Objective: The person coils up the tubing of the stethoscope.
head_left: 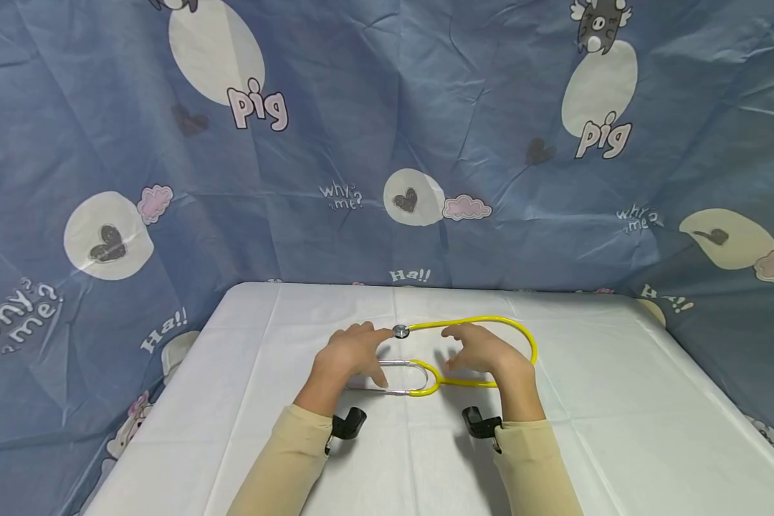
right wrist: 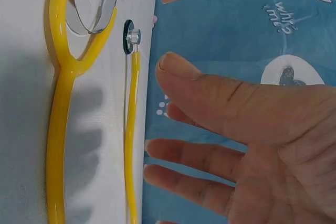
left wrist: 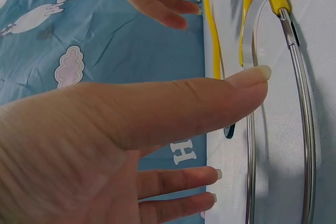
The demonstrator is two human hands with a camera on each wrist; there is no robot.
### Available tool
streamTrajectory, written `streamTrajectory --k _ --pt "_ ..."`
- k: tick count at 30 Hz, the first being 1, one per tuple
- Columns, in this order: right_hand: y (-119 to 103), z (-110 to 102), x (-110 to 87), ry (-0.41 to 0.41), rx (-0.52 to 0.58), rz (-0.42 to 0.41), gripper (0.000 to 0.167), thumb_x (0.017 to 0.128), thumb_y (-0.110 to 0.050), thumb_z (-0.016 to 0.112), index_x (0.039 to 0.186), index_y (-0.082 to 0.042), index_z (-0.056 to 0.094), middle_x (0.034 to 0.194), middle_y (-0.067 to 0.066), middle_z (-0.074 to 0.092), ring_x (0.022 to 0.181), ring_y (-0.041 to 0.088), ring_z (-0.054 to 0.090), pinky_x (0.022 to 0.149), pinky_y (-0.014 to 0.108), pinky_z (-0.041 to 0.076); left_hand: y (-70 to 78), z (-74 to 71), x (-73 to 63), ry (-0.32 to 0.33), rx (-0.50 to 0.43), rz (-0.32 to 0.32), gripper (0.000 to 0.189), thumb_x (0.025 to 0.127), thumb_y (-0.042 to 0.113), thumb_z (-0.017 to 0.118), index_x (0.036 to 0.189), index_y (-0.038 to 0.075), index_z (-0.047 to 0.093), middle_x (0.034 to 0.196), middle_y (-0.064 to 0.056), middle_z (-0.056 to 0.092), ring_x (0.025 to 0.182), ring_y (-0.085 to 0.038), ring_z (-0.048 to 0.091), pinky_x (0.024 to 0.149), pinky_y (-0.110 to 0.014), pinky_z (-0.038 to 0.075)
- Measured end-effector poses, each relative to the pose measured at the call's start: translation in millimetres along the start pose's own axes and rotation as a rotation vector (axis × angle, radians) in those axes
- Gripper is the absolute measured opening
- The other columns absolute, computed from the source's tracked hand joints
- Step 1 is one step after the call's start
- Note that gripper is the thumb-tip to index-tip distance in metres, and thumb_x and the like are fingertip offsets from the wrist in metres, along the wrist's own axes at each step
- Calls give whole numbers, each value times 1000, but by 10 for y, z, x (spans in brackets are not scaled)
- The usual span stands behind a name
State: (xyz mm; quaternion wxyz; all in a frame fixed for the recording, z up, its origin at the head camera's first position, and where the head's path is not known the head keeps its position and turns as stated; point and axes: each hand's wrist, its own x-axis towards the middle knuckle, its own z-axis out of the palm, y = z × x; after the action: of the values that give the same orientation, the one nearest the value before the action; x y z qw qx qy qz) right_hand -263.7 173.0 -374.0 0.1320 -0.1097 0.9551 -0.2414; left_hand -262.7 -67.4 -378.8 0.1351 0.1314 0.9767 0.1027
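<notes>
A stethoscope with yellow tubing [head_left: 467,383] lies on the white-covered table, its tube looping round at the right. Its small metal chest piece [head_left: 400,331] is at the far side, by the left fingertips in the head view. My left hand [head_left: 351,352] hovers over the silver ear tubes [left wrist: 307,129], thumb stretched out and fingers apart. Over the tubing loop is my right hand [head_left: 486,351], its fingers loosely spread with nothing between them. The right wrist view shows the yellow fork [right wrist: 68,69] beside the thumb. The ear tips are hidden behind the left hand and wrist.
The white tablecloth [head_left: 284,444] has fold creases. Behind the table hangs a blue patterned cloth [head_left: 335,244], which also comes down along both sides. A black wrist camera mount [head_left: 350,423] sits at the left wrist, another [head_left: 481,423] at the right.
</notes>
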Motion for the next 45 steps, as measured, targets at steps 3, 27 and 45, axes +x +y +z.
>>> streamTrajectory --k 3,27,45 --pt "-4 -1 -2 -7 -7 -9 60 81 -13 77 138 -12 57 137 17 58 128 34 54 103 51 45 -1 16 2 2 -4 10 90 67 37 91 146 31 48 134 -4 56 124 -25 51 104 -48 42" --pt "-47 19 30 -80 -104 40 27 79 -14 76 104 -11 70 107 6 66 95 20 58 85 41 50 48 66 3 -17 40 43 72 66 37 91 130 24 62 120 -3 61 112 -24 57 95 -47 47" --pt "-18 76 28 -115 -117 90 12 77 -12 80 79 -12 69 83 0 64 77 17 55 68 30 44 90 120 17 12 75 37 59 61 35 93 114 22 68 98 0 59 90 -19 56 81 -43 50"
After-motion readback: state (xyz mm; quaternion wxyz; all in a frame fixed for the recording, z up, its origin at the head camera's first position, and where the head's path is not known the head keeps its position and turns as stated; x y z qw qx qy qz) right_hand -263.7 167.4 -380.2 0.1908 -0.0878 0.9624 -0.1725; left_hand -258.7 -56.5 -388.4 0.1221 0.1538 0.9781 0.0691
